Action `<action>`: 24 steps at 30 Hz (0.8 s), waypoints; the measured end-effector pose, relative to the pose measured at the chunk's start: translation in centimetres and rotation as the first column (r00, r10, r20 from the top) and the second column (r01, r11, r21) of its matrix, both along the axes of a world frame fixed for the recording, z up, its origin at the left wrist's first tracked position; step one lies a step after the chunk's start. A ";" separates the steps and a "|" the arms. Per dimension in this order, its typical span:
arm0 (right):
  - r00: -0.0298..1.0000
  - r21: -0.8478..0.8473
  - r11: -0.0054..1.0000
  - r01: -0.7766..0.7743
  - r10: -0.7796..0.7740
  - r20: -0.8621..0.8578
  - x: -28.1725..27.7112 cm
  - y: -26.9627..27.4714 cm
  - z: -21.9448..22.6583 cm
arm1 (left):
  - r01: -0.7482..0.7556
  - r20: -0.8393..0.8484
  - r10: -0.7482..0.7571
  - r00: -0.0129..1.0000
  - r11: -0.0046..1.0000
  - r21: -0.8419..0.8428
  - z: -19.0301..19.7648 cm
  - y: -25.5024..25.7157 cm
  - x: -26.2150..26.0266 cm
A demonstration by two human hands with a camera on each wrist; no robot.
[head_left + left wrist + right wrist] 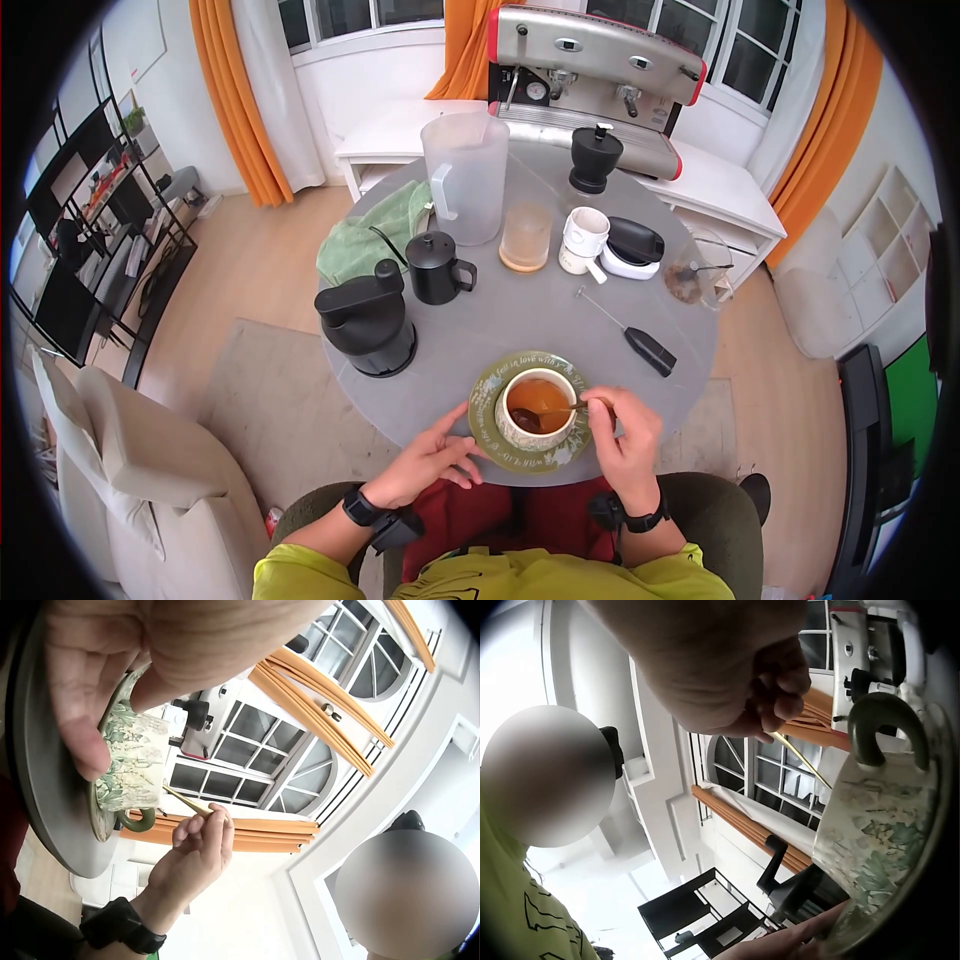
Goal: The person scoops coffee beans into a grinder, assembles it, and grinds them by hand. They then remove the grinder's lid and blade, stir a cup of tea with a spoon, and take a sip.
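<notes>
A cup (135,765) with a green leaf pattern stands on a green saucer (483,405) with lettering round its rim, at the table's near edge. Amber-brown liquid (540,394) shows inside. My right hand (628,445) pinches the handle of a spoon (186,801), whose bowl is down in the liquid. My left hand (425,463) is at the saucer's left side, fingers extended and fingertips right at its rim. In the right wrist view, the cup's green handle (870,712) is on the right hand's side.
Behind the cup are a black kettle (435,270), a black grinder (368,330), a frosted pitcher (470,180), a green towel (375,235) and a glass (527,235). A milk frother (650,352) lies to the right. An espresso machine (600,80) stands beyond the round table (440,350).
</notes>
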State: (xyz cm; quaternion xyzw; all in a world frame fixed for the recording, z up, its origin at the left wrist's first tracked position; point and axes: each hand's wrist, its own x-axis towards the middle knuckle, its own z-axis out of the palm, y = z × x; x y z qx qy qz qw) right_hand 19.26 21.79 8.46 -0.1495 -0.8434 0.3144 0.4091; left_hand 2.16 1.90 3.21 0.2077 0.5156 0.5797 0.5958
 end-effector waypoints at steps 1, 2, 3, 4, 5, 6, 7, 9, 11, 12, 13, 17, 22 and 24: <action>1.000 -0.009 1.000 -0.001 0.002 0.007 -0.2 0.0 -0.2 | -0.001 0.010 0.001 1.000 1.000 0.007 -0.2 0.1 -0.1; 1.000 -0.008 1.000 -0.005 0.005 -0.018 -0.5 0.1 -0.5 | -0.003 0.028 0.003 1.000 1.000 0.005 -0.3 0.0 0.1; 0.999 -0.020 1.000 -0.008 0.008 -0.034 -0.6 -0.1 -0.9 | -0.015 0.020 0.015 1.000 1.000 -0.005 -0.2 -0.1 0.2; 0.999 0.000 1.000 0.001 -0.001 -0.043 -0.7 -0.2 -0.9 | -0.027 0.018 0.027 0.999 0.999 -0.027 0.0 0.0 0.2; 0.999 0.011 1.000 0.011 -0.010 -0.048 -0.8 0.0 -0.8 | -0.034 0.015 0.035 0.999 0.999 -0.031 0.1 0.0 0.3; 0.999 0.044 0.998 0.036 -0.034 -0.032 -0.7 0.3 -1.0 | -0.045 0.011 0.046 0.999 0.998 -0.037 -0.1 -0.1 0.3; 0.997 0.052 0.998 0.039 -0.036 -0.067 -1.0 0.4 -0.8 | -0.051 0.008 0.052 0.999 0.998 -0.036 0.0 0.0 0.3; 0.995 0.073 0.994 0.079 -0.073 -0.073 -1.0 0.6 -1.0 | -0.042 -0.009 0.042 0.999 0.999 -0.033 0.2 0.0 0.4; 0.991 0.144 0.982 0.122 -0.112 -0.077 -0.9 0.9 -0.9 | -0.041 -0.004 0.041 0.999 0.998 -0.050 0.1 0.2 0.1; 0.989 0.169 0.976 0.139 -0.128 -0.075 -0.6 1.0 -1.1 | -0.037 -0.004 0.036 0.999 0.998 -0.042 0.2 0.2 0.2; 0.991 0.155 0.980 0.127 -0.119 -0.060 -0.3 0.9 -1.1 | -0.034 -0.009 0.034 0.999 0.999 -0.029 0.1 0.2 0.2; 0.987 0.053 0.986 0.161 -0.159 -0.031 0.7 0.8 -1.2 | -0.036 -0.014 0.036 0.999 0.999 -0.030 0.1 0.1 0.1; 0.997 -0.127 0.989 0.071 -0.075 -0.023 0.6 0.4 -1.4 | -0.033 -0.012 0.033 0.999 0.999 -0.028 0.2 0.1 0.1; 0.998 -0.167 0.985 0.052 -0.058 -0.032 -0.1 -0.1 -1.5 | -0.035 -0.009 0.034 0.999 0.999 -0.032 0.2 0.2 0.1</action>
